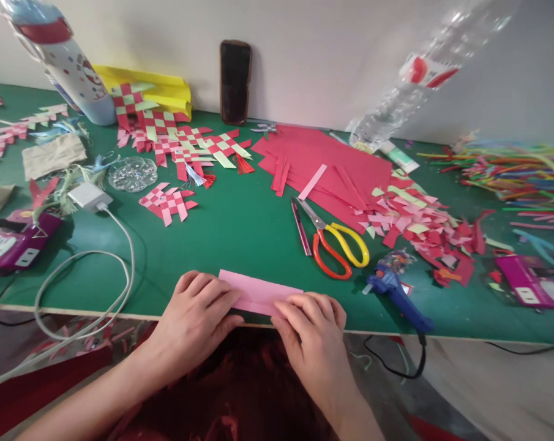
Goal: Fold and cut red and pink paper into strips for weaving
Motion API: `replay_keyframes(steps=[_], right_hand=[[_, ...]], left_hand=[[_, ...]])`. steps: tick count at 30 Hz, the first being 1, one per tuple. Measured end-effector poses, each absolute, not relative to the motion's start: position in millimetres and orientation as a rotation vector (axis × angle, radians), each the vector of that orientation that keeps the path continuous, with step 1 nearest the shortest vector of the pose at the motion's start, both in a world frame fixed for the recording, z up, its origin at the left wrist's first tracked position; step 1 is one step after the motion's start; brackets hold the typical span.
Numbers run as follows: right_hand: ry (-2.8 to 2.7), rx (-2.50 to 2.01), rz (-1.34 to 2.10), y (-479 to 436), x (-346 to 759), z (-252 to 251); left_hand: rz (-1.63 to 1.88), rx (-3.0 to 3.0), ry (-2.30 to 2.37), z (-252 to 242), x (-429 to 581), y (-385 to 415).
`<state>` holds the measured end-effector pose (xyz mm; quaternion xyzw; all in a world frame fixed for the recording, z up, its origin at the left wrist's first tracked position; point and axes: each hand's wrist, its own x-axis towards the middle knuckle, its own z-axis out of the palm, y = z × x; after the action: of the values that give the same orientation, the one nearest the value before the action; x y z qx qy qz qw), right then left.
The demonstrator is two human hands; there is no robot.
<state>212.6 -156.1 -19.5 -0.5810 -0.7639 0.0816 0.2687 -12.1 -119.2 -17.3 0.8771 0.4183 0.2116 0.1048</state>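
Observation:
A strip of folded pink paper [261, 291] lies at the front edge of the green table. My left hand [196, 315] grips its left end, fingers on top and thumb at the near side. At the right end my right hand [311, 327] pinches the same paper between fingers and thumb. Just beyond my right hand are scissors [334, 242] with one red and one yellow handle, blades partly apart. Beside them lies a slim dark red pen-like tool [300, 228]. The paper's underside is hidden.
Red paper sheets [313, 153] and paper scraps [423, 226] lie beyond the scissors. A blue glue gun [398, 294] rests at right. Woven paper fish [169, 202] and a white charger with cable [90, 196] are at left. A phone [235, 82] and bottles [79, 67] stand along the wall.

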Motion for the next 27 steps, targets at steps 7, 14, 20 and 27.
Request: replay_keyframes(steps=[7,14,20,27], right_hand=[[-2.018,-1.583,0.189,-159,209,-22],[-2.011,-1.527,0.139,-152,207,-21],[-2.095,-1.430,0.089,-156,214,-30],[-2.158,-1.401,0.108,-169,223,-32]], left_hand=[[0.663,2.610,1.203,-26,-13,-120],[0.660,2.663,1.137,-26,-16,-116],[0.702,2.739,1.061,-31,-24,-115],[0.705,2.742,0.986,-30,-37,-123]])
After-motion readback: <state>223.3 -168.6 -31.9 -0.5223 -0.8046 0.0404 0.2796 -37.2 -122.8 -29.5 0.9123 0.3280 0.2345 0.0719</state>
